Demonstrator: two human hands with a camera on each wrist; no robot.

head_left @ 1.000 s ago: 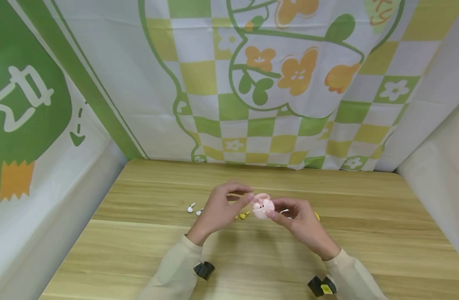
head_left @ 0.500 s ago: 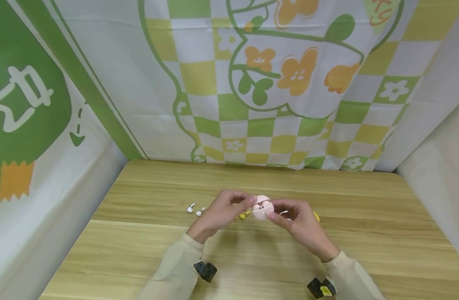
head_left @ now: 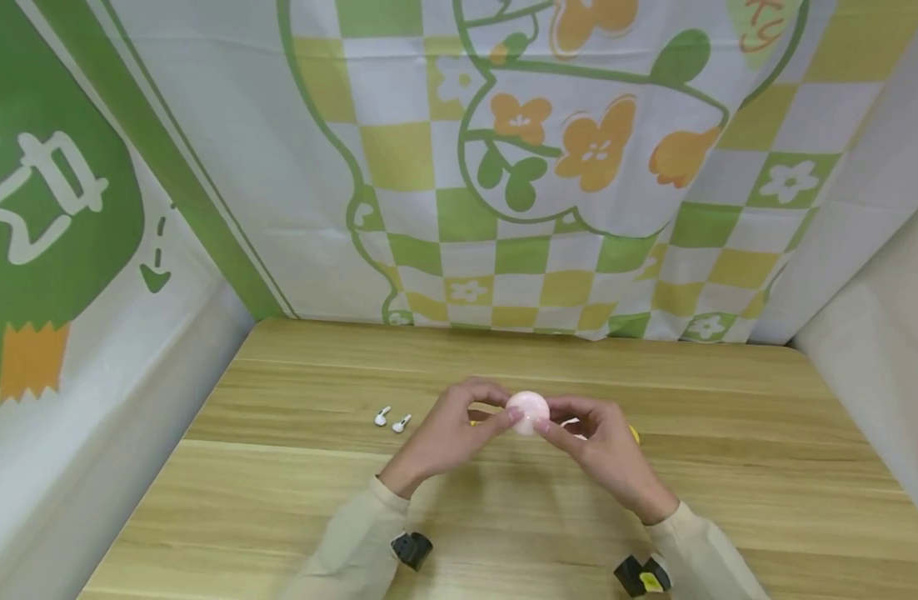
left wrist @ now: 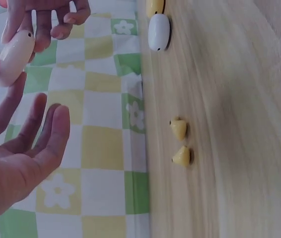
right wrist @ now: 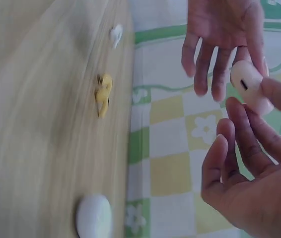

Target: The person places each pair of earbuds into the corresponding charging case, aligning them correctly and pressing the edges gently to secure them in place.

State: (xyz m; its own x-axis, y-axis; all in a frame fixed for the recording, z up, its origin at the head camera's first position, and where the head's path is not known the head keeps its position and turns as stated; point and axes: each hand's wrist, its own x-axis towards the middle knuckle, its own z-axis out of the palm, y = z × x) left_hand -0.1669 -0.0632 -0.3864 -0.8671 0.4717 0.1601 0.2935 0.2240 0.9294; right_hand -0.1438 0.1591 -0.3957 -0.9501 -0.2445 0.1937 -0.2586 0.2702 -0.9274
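A round, glossy pink earbud case is held up above the table between both hands, its lid down. The left hand pinches its left side, thumb on the front and forefinger behind. On the opposite side, the right hand grips it between thumb and fingers. A small dark slot shows on the pink case in the right wrist view. Whatever lies inside it is hidden. In the left wrist view the other fingers of the left hand are spread loosely, off the case.
Two white earbuds lie on the wooden table left of the hands. Two yellow earbuds lie behind the left hand. A white case and a yellow case stand behind the right hand. A patterned cloth hangs at the back.
The pink case's lid, raised a second ago and half lowered after that, is now down. The left hand's thumb has moved onto the case's front. The right hand has kept its grip.
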